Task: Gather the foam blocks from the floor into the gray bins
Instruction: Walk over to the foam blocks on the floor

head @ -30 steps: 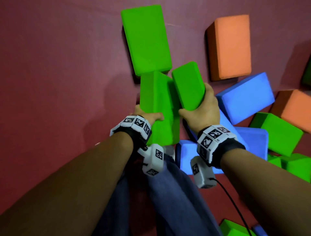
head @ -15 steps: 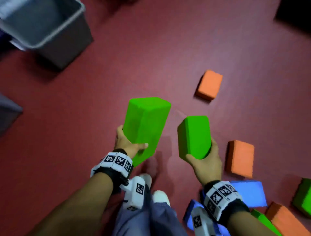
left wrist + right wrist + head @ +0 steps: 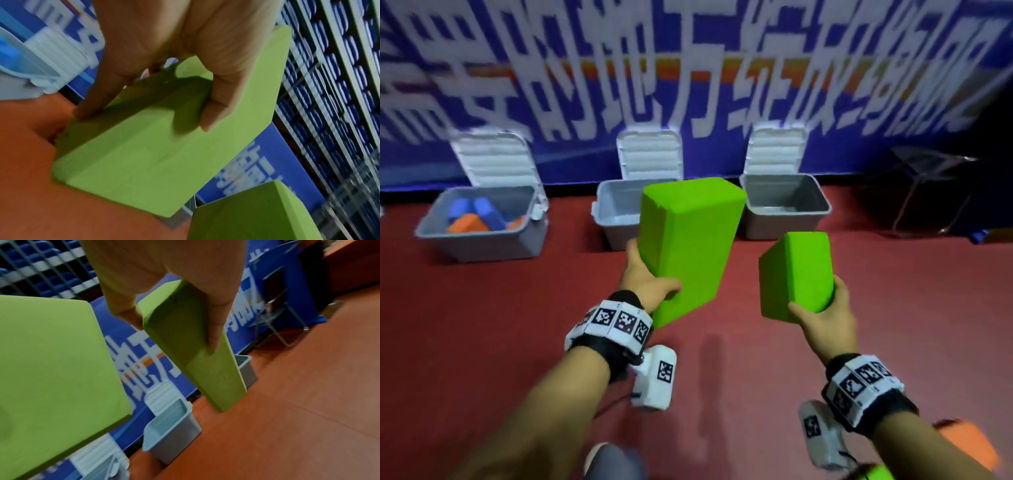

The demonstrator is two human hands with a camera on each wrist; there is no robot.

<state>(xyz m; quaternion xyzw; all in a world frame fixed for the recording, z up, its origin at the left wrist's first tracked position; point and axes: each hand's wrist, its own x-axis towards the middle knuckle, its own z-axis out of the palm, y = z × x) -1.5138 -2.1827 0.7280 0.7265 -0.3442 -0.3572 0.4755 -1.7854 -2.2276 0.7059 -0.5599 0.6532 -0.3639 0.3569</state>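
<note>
1. You're on the carry step: both hands are loaded and you're facing the bins, nothing dropped in yet.
2. Your left hand (image 3: 645,278) has fingers and thumb wrapped round the bottom end of the big green block (image 3: 688,246), held up off the red floor (image 3: 482,325), in line with the middle bin (image 3: 616,209).
3. Your right hand (image 3: 825,317) grips the smaller green block (image 3: 796,274) the same way, just below the right bin (image 3: 786,205) in the head view.
4. The three gray bins stand along the floor's far edge against the blue banner (image 3: 688,68), lids up. The left bin (image 3: 482,226) already has blue and orange blocks in it; the other two look empty from here.
5. Next, I'd guess: step closer, get each block over a rim, then let go. They're still well short of the bins.
6. An orange block (image 3: 969,442) sits on the floor at the near right, so more trips are left.
</note>
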